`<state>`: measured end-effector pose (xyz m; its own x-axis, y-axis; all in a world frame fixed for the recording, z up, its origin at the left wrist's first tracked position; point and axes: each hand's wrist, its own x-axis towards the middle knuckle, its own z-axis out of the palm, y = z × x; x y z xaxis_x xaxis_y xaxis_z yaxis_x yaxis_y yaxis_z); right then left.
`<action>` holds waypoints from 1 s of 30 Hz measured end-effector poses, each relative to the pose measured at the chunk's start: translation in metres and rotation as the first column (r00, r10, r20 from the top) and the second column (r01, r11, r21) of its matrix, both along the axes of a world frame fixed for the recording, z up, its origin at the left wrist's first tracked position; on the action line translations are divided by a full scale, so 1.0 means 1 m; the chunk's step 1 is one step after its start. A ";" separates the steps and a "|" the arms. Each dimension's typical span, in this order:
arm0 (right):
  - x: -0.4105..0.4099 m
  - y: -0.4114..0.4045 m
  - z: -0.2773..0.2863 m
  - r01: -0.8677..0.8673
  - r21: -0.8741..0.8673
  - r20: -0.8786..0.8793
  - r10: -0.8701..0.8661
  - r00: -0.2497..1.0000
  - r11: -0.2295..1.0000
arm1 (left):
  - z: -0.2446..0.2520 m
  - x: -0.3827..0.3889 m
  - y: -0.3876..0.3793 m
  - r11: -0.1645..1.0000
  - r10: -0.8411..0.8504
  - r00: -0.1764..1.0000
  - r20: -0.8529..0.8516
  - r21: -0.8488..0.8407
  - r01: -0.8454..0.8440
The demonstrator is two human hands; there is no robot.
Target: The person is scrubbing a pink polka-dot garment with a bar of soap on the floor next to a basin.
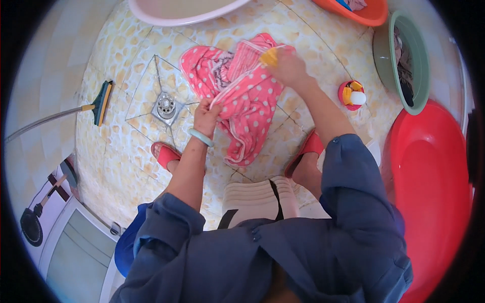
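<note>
A pink cloth with white polka dots (257, 102) lies bunched on the wet tiled floor, its white-piped edge stretched between my two hands. My left hand (207, 115), with a pale green bangle (201, 137) at the wrist, pinches that edge between thumb and fingers. In my right hand (290, 70) is a yellow bar (269, 57), seemingly soap, held against the cloth near its far right corner. Motion blurs this hand and the bar. Where the cloth folds over, a striped side and some dark patterned trim show.
A metal floor drain (166, 106) lies left of the cloth, beyond it a floor squeegee (101, 103). Ahead stands a pale pink basin (185, 21). To the right are a soap dish (345, 99), an orange basin (369, 17), a green basin (382, 57) with clothes, and a red tub (428, 189).
</note>
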<state>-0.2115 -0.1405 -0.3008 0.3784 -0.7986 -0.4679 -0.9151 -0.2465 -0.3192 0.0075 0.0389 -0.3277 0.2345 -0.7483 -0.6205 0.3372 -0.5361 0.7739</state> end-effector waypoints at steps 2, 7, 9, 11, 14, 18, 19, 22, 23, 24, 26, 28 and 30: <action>-0.006 -0.005 -0.001 0.053 -0.070 -0.005 -0.054 0.999 0.996 | 0.002 -0.008 -0.007 0.999 0.026 0.997 -0.066 -0.020 -0.028; 0.050 0.053 -0.009 -0.083 0.038 0.066 0.081 0.995 0.996 | -0.002 -0.008 -0.002 0.999 0.050 0.997 -0.063 0.005 -0.050; 0.063 0.072 -0.002 -0.174 0.147 0.141 0.154 0.978 0.974 | -0.004 -0.012 0.008 1.000 0.019 0.999 -0.033 0.005 -0.019; 0.064 0.070 0.010 -0.142 0.280 0.006 0.147 0.989 0.949 | -0.021 -0.016 0.024 0.994 0.027 0.999 -0.019 0.104 -0.025; 0.022 0.041 0.001 -0.079 0.029 -0.026 0.080 0.996 0.996 | -0.009 -0.018 0.025 0.994 0.043 0.993 -0.110 0.109 -0.031; 0.008 0.018 0.015 0.083 0.055 -0.184 -0.071 0.980 0.995 | -0.002 -0.027 0.012 0.999 -0.028 0.980 -0.199 0.031 0.035; 0.011 0.023 0.014 0.161 0.006 -0.111 -0.159 0.981 0.987 | 0.001 -0.027 0.011 0.999 -0.012 0.974 -0.227 0.029 0.020; 0.040 0.061 0.007 -0.075 -0.143 -0.060 0.067 0.996 0.987 | 0.019 -0.024 0.008 0.992 -0.002 0.968 -0.251 0.118 0.033; 0.058 0.076 0.017 -0.145 0.015 -0.026 0.145 0.989 0.989 | 0.014 -0.025 0.008 0.992 -0.005 0.966 -0.259 0.118 0.037; 0.069 0.088 0.025 -0.212 0.179 0.020 0.212 0.977 0.961 | 0.005 -0.023 0.012 0.986 -0.060 0.976 -0.211 0.139 0.091; 0.057 0.093 -0.008 -0.242 0.136 0.007 0.244 0.970 0.961 | -0.008 -0.020 0.025 0.976 -0.125 0.979 -0.160 0.157 0.151; 0.035 0.055 -0.016 -0.378 0.112 -0.178 0.393 0.902 0.919 | -0.027 -0.014 0.035 0.984 0.017 0.983 -0.181 0.177 0.016; 0.010 0.027 0.018 -0.081 0.051 -0.099 0.085 0.991 0.995 | -0.016 -0.008 0.033 0.983 0.031 0.981 -0.191 0.183 0.005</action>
